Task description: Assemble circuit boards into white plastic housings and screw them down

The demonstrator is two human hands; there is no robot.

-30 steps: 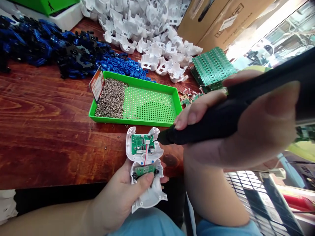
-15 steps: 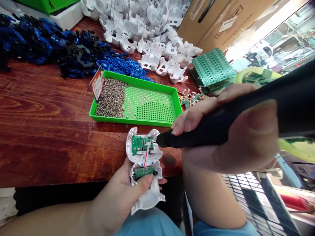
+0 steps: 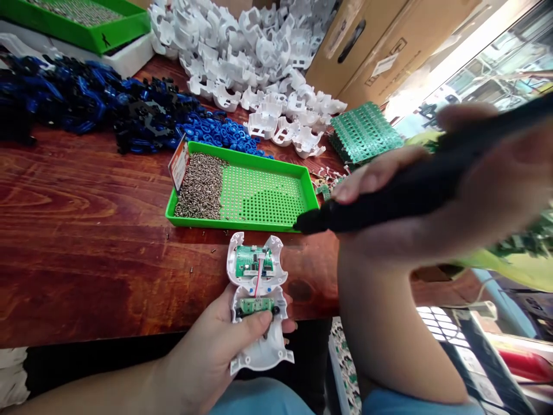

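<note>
My left hand (image 3: 224, 328) is wrapped round a white plastic housing (image 3: 259, 351), its thumb inside the lower half. Within the housing lie a larger green circuit board (image 3: 246, 262) in the upper part and a smaller one (image 3: 253, 304) below, joined by a thin red and white cable (image 3: 258, 276). Blurred by motion, my right hand (image 3: 432, 196) grips a black electric screwdriver (image 3: 415, 190). The screwdriver's tip is near the front right edge of a green perforated tray (image 3: 272, 190), apart from the housing. Small screws (image 3: 201, 187) fill the tray's left side.
White housings (image 3: 259, 52) are heaped at the back, beside blue and black parts (image 3: 82, 98). Stacked green boards (image 3: 365, 135) stand before a cardboard box (image 3: 371, 52). Another green tray (image 3: 125, 29) sits back left. A few loose screws (image 3: 192, 270) lie on the wooden table (image 3: 86, 248).
The screwdriver in my right hand has moved away from the upper circuit board, up and to the right. My left hand still holds the housing; the view has shifted slightly.
</note>
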